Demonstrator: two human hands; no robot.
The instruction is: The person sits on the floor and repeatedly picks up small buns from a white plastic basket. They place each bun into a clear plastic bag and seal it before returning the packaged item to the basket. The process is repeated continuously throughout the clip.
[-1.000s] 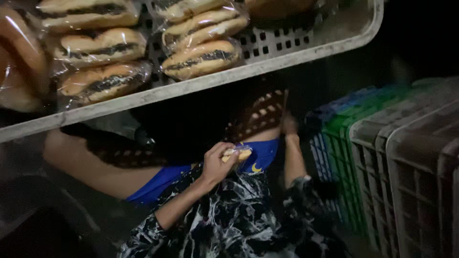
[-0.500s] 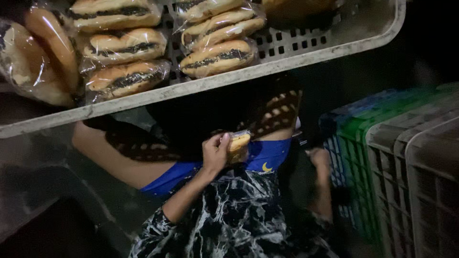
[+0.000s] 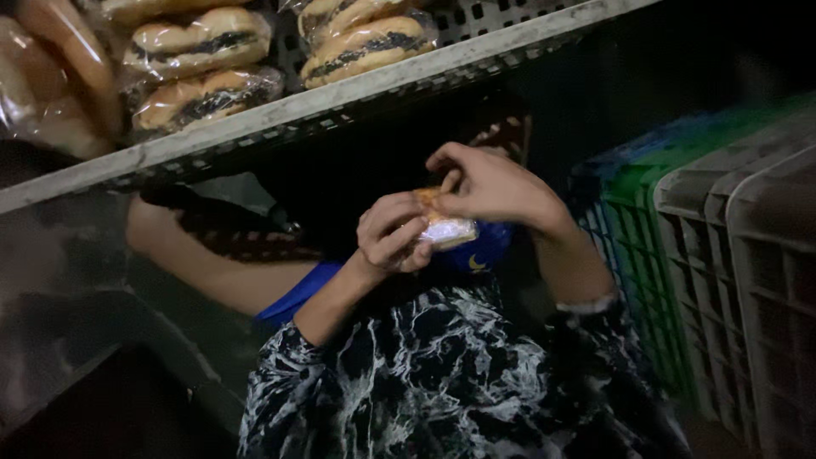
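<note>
My left hand (image 3: 389, 236) grips a small bun in clear plastic wrap (image 3: 444, 228), held up in front of my chest. My right hand (image 3: 497, 189) meets it from the right, with thumb and fingertips pinching the packet's top edge. Both my sleeves are black with a white marbled pattern (image 3: 408, 365). The packet sits just under the edge of a grey perforated tray (image 3: 357, 93). Several wrapped filled buns (image 3: 200, 42) lie on that tray.
Stacked plastic crates stand at the right: grey ones (image 3: 748, 255) nearest, a green one (image 3: 646, 229) and a blue one behind. A bare arm (image 3: 212, 272) with a dark patterned sleeve and blue cloth (image 3: 293, 297) lies below the tray at left. The surroundings are dark.
My right hand has risen from low at the right and now pinches the packet. My left hand has lifted the packet a little higher, and the view has shifted.
</note>
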